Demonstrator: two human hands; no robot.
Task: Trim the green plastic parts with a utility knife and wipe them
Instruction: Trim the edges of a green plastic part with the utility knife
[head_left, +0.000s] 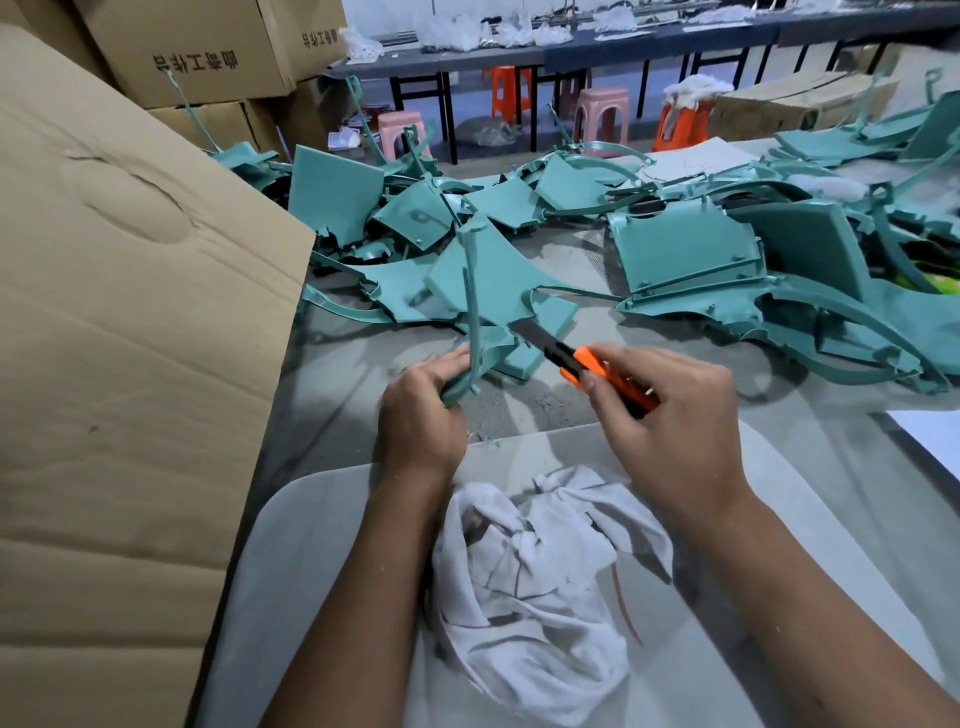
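Gripping a thin green strip (470, 332) at its lower end, the left hand (421, 415) holds it upright over the desk (571, 410); the right hand (670, 415) curls round an orange knife (587, 366), blade out just beside the strip. The strip looks light and springy, likely to flex under the blade, so a hold close to the cut seems wise. A box (130, 364) hems the left; a rag (540, 571) lies near, a green pile (675, 249) beyond.
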